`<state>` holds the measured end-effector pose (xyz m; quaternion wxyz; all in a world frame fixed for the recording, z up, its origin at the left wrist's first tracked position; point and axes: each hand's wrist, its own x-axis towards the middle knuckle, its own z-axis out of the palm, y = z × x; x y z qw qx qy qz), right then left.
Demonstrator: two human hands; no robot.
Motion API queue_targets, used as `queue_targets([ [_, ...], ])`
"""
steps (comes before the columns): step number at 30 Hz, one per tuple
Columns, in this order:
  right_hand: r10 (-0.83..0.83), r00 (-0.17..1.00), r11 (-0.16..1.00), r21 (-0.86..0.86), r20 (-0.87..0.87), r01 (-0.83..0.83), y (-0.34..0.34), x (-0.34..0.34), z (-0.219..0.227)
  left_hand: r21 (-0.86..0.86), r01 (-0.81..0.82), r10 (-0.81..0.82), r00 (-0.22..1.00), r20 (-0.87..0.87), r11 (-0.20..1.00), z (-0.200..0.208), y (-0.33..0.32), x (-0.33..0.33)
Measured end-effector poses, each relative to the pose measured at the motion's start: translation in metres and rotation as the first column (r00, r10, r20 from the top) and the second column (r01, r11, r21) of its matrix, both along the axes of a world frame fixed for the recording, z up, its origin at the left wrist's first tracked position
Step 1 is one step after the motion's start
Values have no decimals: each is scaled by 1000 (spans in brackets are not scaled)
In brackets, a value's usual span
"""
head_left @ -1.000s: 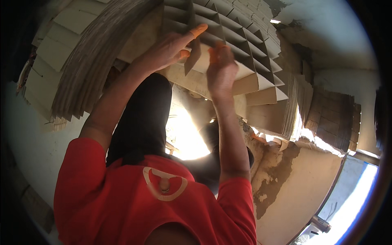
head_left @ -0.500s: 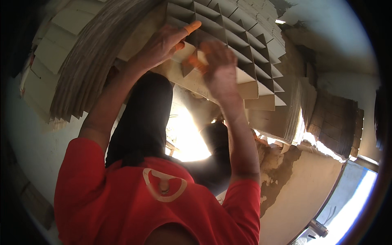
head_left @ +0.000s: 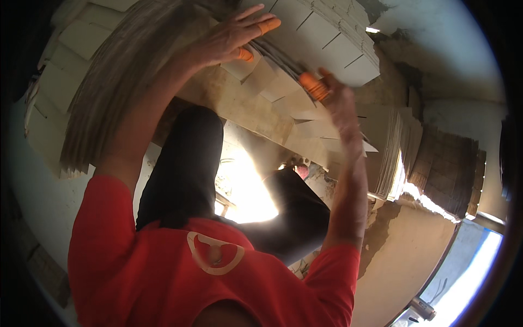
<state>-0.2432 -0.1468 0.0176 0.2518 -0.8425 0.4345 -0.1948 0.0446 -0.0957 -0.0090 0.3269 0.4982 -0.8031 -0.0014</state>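
A cardboard divider lies between my hands, its slats folded close together into a narrow slanting bundle. Its lower flaps fan out toward me. My left hand is at the left end of the bundle, fingers stretched and spread, with orange covers on a finger and the thumb. At the other end, my right hand touches or nearly touches the divider. Orange covers show on its fingers too, but they are blurred by motion, so their grip is unclear.
Slotted cardboard sheets are stacked beyond the divider. A long row of cardboard strips curves along the left. More cardboard stacks stand at the right, beside darker pieces. My bent legs are below the work surface.
The divider's open grid has collapsed into a narrow folded bundle. My right hand has moved right, away from my left, which has shifted slightly up with its fingers spread.
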Motion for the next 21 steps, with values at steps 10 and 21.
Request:
queue_targets([
  [10, -60, 958, 912, -406, -282, -62, 47, 28, -12, 290, 74, -120, 982, 144, 954, 30, -23, 13],
  [21, -203, 914, 787, -613, -351, -61, 96, -26, 67, 151, 65, -72, 997, 39, 986, 83, 32, 16],
])
